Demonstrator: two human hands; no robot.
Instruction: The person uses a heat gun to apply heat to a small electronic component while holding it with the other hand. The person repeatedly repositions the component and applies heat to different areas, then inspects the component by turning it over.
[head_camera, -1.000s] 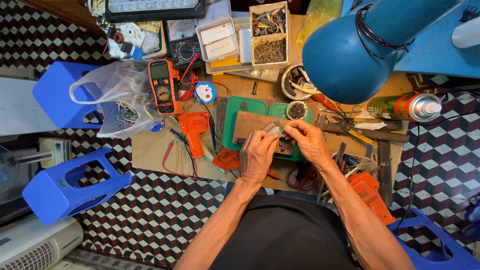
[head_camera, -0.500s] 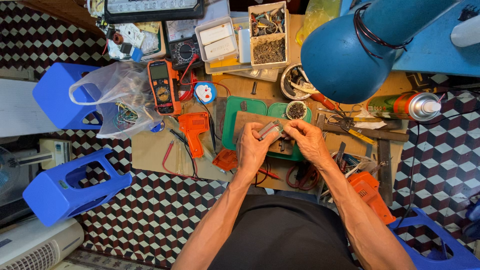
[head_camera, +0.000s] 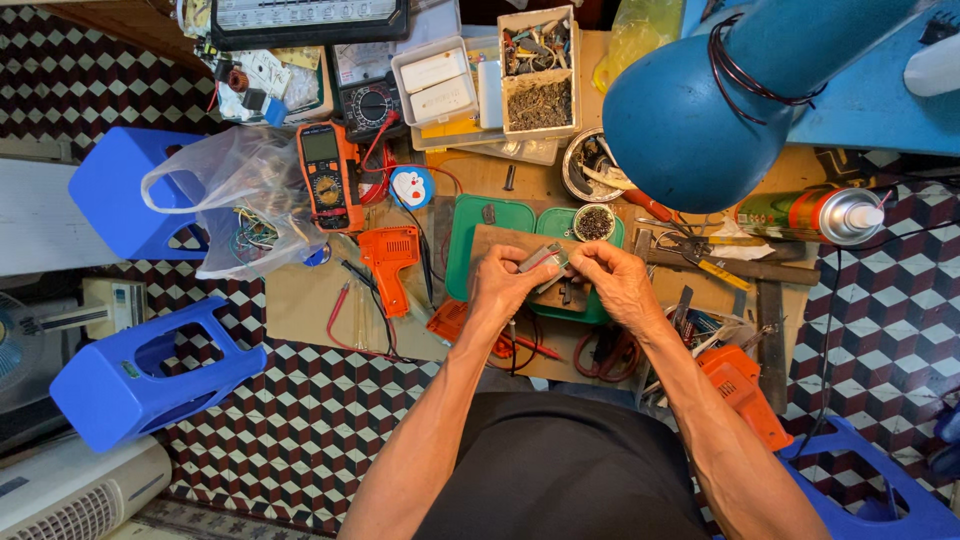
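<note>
Left hand (head_camera: 503, 290) and right hand (head_camera: 620, 285) meet above a brown board (head_camera: 500, 243) on the green mat (head_camera: 470, 225). Each grip is closed on one end of a small grey metal part (head_camera: 541, 258), held just above the board. Beyond: round tin of dark bits (head_camera: 594, 222), orange soldering gun (head_camera: 390, 258), orange multimeter (head_camera: 322, 177), blue lamp shade (head_camera: 690, 125) on the cluttered surface (head_camera: 300, 300).

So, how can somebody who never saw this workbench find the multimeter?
Start at the big blue lamp shade and move left across the bench to the clear plastic bag. The multimeter lies against the bag's right edge. Unlike the orange soldering gun below, it is flat, with a screen and round dial.
</note>
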